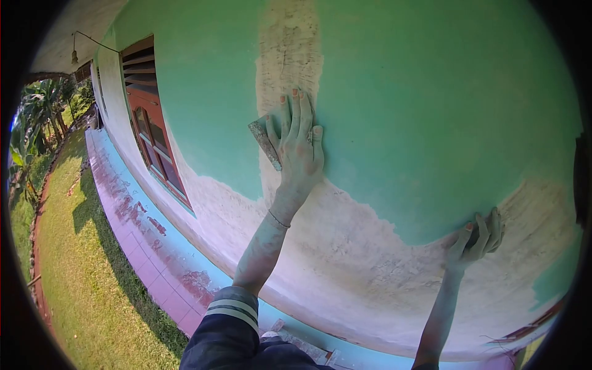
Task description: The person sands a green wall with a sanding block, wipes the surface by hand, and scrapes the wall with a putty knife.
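My left hand point(298, 148) presses a flat, speckled grey piece like worn sandpaper point(266, 145) against the green wall point(425, 117). The piece's left end sticks out past the little finger; the palm hides most of it. Bare pale plaster point(288, 43) runs up the wall as a strip above these fingertips. Lower and to the right, my right hand point(478, 242) rests at the edge of the green paint with its fingers curled. A dark patch shows inside the curl, and I cannot make out what it is. Both hands look dusty.
A red-brown wooden window point(154, 139) is set in the wall at left. Along the wall's foot runs a pink tiled ledge point(151, 271) with blue paint, beside grass point(102, 265). A bulb point(74, 57) hangs under the eave. Pieces of board point(302, 347) lie below me.
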A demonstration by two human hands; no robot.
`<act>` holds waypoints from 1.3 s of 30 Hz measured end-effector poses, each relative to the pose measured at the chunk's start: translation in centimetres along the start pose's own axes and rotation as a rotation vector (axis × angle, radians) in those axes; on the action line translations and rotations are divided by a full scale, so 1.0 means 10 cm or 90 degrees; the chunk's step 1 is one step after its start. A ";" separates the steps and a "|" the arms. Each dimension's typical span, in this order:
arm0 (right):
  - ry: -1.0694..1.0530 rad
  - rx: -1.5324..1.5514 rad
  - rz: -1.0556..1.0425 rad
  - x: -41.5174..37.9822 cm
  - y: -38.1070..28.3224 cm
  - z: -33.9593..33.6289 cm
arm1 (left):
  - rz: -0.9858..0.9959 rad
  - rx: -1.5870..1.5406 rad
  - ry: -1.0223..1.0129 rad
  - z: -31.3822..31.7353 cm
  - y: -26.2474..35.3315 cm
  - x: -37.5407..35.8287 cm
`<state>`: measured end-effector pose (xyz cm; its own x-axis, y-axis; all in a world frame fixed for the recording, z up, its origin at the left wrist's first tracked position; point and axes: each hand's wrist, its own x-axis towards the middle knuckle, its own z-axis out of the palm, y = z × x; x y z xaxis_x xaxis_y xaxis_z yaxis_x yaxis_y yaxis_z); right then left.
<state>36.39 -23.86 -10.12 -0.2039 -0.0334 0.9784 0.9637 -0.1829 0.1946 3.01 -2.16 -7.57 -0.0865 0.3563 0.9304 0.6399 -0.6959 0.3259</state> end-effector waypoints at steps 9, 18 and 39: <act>-0.002 0.005 0.001 0.06 -0.01 0.04 | 0.043 0.052 -0.070 0.04 -0.02 -0.60; -0.003 -0.003 0.019 0.02 -0.03 0.01 | -0.009 -0.043 -0.087 0.24 0.09 -1.24; -0.005 -0.005 0.029 -0.02 -0.02 -0.01 | -0.023 -0.131 0.036 0.11 0.19 -0.10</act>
<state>36.25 -23.90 -10.32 -0.1582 -0.0337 0.9868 0.9705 -0.1896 0.1491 5.21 -3.13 -8.05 -0.1533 0.3519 0.9234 0.4666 -0.7980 0.3815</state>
